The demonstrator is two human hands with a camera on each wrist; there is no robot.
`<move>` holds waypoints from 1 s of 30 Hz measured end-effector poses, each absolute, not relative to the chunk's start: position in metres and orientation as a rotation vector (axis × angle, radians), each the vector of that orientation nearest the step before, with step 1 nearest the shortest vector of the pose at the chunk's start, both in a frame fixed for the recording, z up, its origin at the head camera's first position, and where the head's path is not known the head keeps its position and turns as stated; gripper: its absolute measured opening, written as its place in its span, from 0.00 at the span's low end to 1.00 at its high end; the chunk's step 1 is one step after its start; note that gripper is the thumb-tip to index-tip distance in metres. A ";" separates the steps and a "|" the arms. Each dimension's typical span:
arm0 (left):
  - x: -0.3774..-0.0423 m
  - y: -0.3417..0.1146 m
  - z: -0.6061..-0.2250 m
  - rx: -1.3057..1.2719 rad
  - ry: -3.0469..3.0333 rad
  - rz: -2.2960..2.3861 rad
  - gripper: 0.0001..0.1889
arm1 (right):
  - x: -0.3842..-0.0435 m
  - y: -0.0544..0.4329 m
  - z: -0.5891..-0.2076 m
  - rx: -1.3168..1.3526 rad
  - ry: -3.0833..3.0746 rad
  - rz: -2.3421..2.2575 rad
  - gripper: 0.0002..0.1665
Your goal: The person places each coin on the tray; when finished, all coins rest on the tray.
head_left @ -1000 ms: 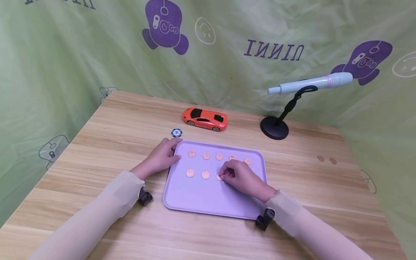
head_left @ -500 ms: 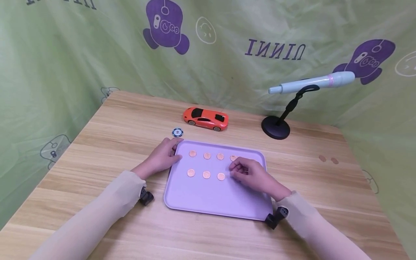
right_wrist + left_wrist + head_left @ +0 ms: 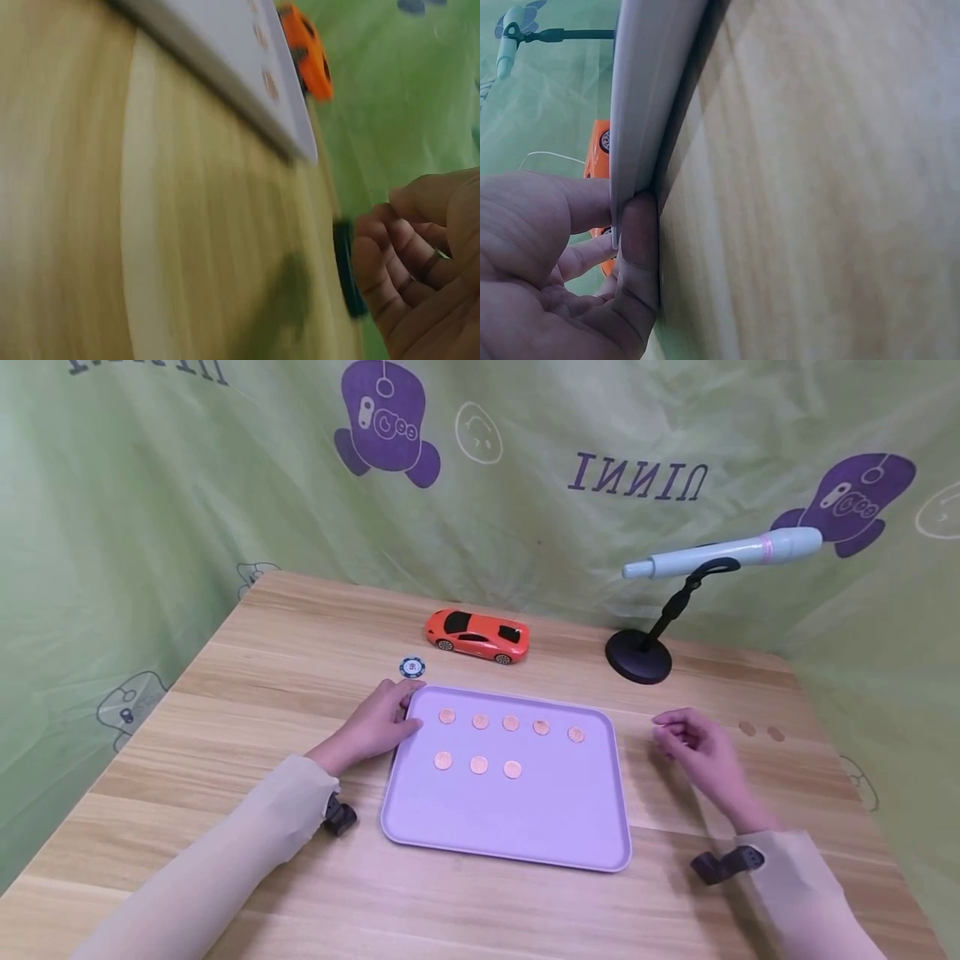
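Note:
My left hand [image 3: 375,727] grips the left rim of the purple tray [image 3: 450,818]; in the left wrist view the thumb lies over the rim and a finger sits under it. On the tray lie several copper coins [image 3: 480,722] in a back row, with three more, such as the middle coin [image 3: 478,765], in a row in front. To the right of the tray my right hand [image 3: 701,756] hangs over the table, fingers loosely curled, nothing visible between them. Beyond it, two copper coins [image 3: 747,727] lie side by side on the wood.
An orange toy car [image 3: 477,636] stands behind the tray, with a blue poker chip [image 3: 412,667] at the tray's back left corner. At the back right, a black stand [image 3: 639,656] holds a light blue microphone [image 3: 720,556]. A green printed cloth [image 3: 525,543] hangs behind the table.
My right hand has left the third coin of the front row and swung right, off the tray and over the table. The left hand has stayed on the rim.

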State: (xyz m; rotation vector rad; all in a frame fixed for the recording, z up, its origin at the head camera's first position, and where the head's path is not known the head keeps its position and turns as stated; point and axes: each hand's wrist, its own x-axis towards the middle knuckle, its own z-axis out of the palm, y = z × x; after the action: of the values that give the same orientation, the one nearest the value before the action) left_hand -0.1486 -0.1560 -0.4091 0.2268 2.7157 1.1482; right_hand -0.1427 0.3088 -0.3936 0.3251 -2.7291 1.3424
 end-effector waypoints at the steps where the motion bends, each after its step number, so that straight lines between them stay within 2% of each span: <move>1: -0.148 -0.157 -0.409 0.224 2.720 1.142 0.32 | -0.144 0.319 -0.395 0.288 -2.732 1.304 0.13; 12: -0.151 -0.151 -0.407 0.235 2.687 1.150 0.32 | -0.155 0.433 -0.406 -0.169 -2.774 0.911 0.21; 16: -0.151 -0.153 -0.405 0.229 2.709 1.137 0.32 | -0.167 0.463 -0.406 -0.313 -2.863 0.817 0.31; 19: -0.150 -0.153 -0.406 0.233 2.712 1.143 0.32 | -0.170 0.475 -0.407 -0.359 -2.900 0.810 0.40; 21: -0.149 -0.152 -0.407 0.223 2.708 1.147 0.32 | -0.171 0.479 -0.409 -0.352 -2.908 0.811 0.42; 26: -0.148 -0.151 -0.409 0.207 2.699 1.151 0.32 | -0.172 0.481 -0.417 -0.237 -2.951 0.775 0.41; 30: -0.148 -0.153 -0.408 0.200 2.703 1.140 0.32 | -0.174 0.482 -0.423 -0.132 -2.965 0.693 0.33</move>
State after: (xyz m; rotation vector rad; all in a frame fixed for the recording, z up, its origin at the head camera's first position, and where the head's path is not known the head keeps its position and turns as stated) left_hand -0.1485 -0.1534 -0.4085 0.2002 2.7034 1.1398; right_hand -0.1740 0.4815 -0.4229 -0.1317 -2.9654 0.6933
